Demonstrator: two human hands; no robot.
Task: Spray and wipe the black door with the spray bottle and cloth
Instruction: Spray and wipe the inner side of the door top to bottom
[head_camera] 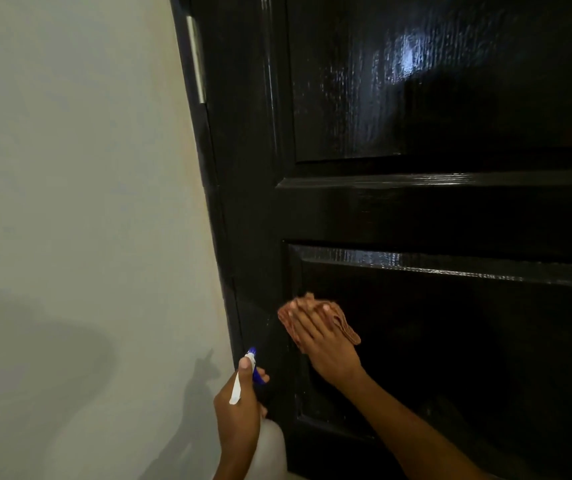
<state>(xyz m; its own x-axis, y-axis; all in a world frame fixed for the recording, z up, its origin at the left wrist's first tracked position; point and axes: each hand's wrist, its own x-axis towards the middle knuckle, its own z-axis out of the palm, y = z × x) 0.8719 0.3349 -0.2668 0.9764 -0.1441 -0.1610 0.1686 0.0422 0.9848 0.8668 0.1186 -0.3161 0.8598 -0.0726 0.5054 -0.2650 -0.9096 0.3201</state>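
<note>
The glossy black door (416, 209) fills the right side, with raised panels and wet-looking streaks on the upper panel. My right hand (322, 341) presses a brown-orange cloth (343, 322) flat against the top left corner of the lower panel, fingers straight. My left hand (239, 407) grips a white spray bottle (270, 445) with a blue nozzle (252, 353) just left of the door's edge, thumb on top of the spray head, a finger round the blue trigger. The nozzle points up toward the door.
A pale wall (70, 202) takes up the left half, with shadows of my arm and the bottle low down. A metal hinge (196, 60) sits on the door's left edge near the top.
</note>
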